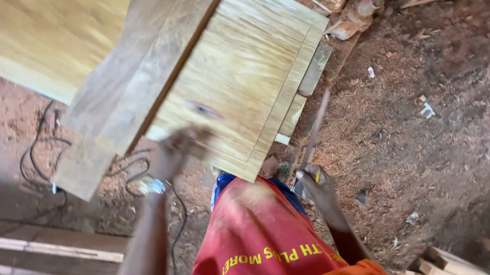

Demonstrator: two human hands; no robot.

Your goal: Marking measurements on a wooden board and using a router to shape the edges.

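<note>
My left hand (178, 151) is blurred and rests on the near edge of a stack of pale wooden boards (235, 75), beside a darker plank (137, 76) lying across them. A watch sits on that wrist. My right hand (315, 184) hangs by my side, closed around a thin metal ruler (317, 129) together with a yellow pencil. I wear a red shirt with yellow print.
A large pale board (37, 37) fills the upper left. A black cable (39, 157) snakes over the sawdust-covered floor (429, 142). Wood offcuts (350, 4) lie at the top, planks (51, 248) at lower left and lower right.
</note>
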